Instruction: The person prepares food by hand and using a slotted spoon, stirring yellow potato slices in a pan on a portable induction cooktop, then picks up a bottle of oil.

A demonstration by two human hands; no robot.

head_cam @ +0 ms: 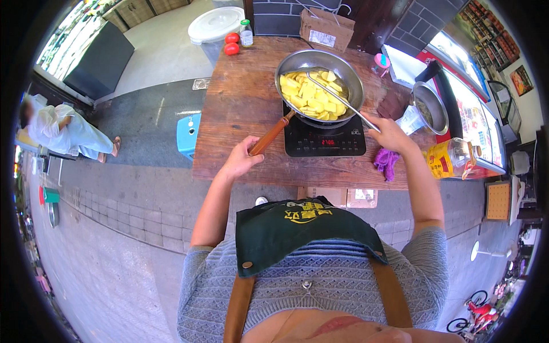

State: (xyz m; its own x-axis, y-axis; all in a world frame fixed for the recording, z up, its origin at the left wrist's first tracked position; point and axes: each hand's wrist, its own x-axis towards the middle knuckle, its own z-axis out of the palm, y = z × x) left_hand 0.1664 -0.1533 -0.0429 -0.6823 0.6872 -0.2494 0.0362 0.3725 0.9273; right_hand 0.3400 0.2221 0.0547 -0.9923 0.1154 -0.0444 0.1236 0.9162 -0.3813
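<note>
A steel wok [356, 73] sits on a black induction cooker [324, 148] with a lit red display. Thin yellow slices, apparently potato [306, 92], heap inside it in some liquid. My left hand [243, 158] is wrapped around the wok's wooden handle [272, 135]. In my right hand [389, 133] is the end of a long metal-handled cooking utensil [339, 96], which slants down into the slices. Its working end is at the far part of the heap and hard to make out.
Right of the cooker are a purple cloth [387, 163], a large oil bottle [450, 158] and a metal bowl [430, 107]. Two tomatoes [231, 43], a small glass bottle [246, 34] and a cardboard box [327, 29] stand along the wooden table's [240, 103] far side. Someone sits at left [64, 126].
</note>
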